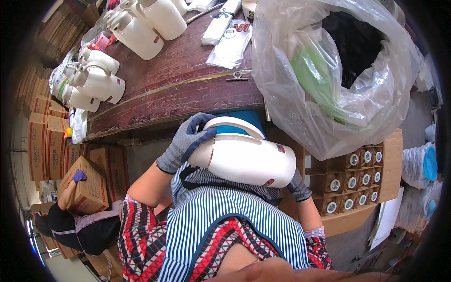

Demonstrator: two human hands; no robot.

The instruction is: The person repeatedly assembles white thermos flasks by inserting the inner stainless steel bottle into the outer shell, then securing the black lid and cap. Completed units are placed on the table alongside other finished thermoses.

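White jug (246,162) lay on its side in front of the striped apron (230,199), lid end to the left, base to the right and slightly lower, just short of the table (183,101). Left hand (188,143), gloved, was closed around the lid end, beside the root of the handle. Right hand (299,187), also gloved, was mostly hidden behind the base; could not tell whether it gripped the jug or merely steadied it. Main risk, as judged: a slip at the base. The wall looked smooth, and fabric might slide on it; were the right hand not bearing weight, the base could swing down, leaving the left hand to carry everything. If the lid was loose, that hold could twist it off. Secondary risks: a knock against the table edge, or a snag on the sagging plastic bag (291,122) near the base.
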